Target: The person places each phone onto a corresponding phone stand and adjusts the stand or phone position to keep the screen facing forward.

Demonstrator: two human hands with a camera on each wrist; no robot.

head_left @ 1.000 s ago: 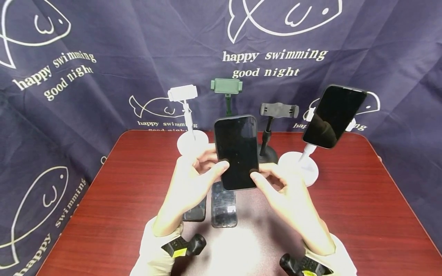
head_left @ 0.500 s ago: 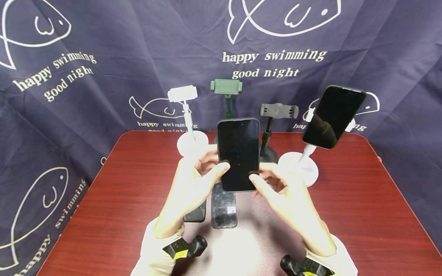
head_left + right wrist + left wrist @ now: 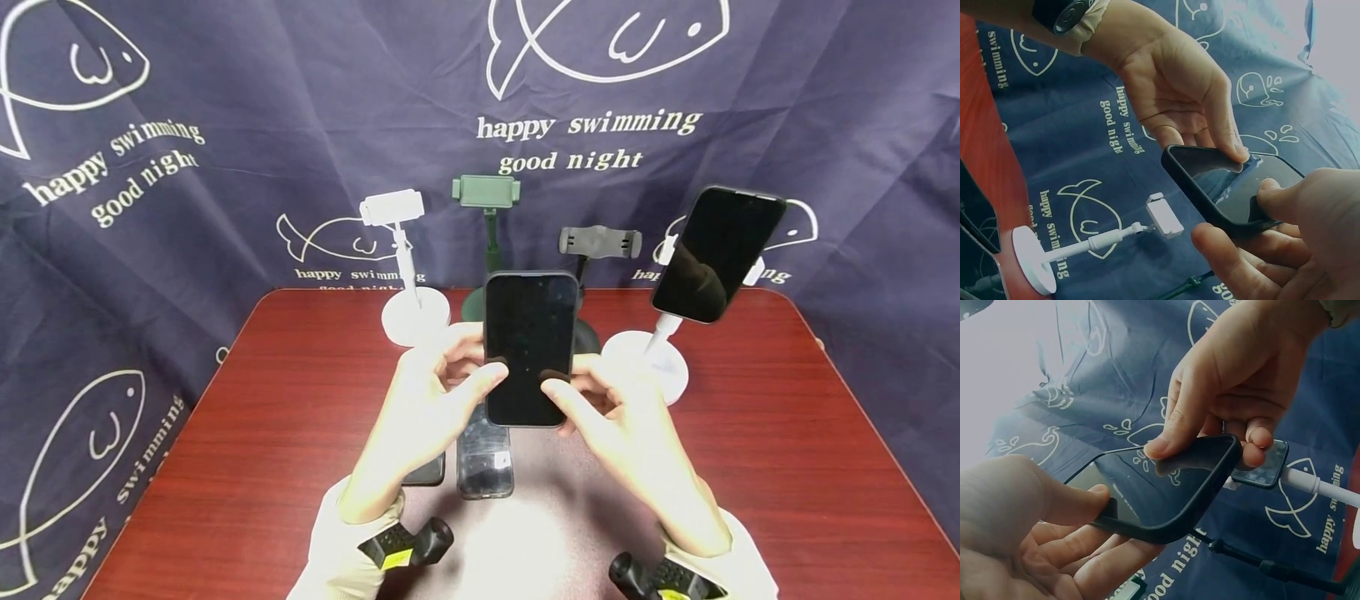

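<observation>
Between both hands a black smartphone (image 3: 530, 346) is held upright above the table, its dark screen towards me. The left hand (image 3: 435, 400) grips its left edge, thumb on the screen and fingers behind. On the right edge the right hand (image 3: 618, 417) does likewise, its thumb near the lower corner. In the left wrist view both thumbs press on the phone's screen (image 3: 1160, 481). Behind the phone stand a green phone stand (image 3: 486, 192) and a black phone stand with a grey clamp (image 3: 600, 242); the held phone partly hides both.
To the left is a white phone stand (image 3: 392, 207). Another white stand (image 3: 645, 367) at the right bears a tilted black phone (image 3: 717, 254). Two more phones lie on the table below the hands, a clear-edged one (image 3: 485, 458) and a dark one (image 3: 427, 473) partly covered by the left hand.
The held phone has moved slightly right and down in the head view and now stands straighter. Both hands keep their grip; the left has shifted a little right. The view has shifted slightly.
</observation>
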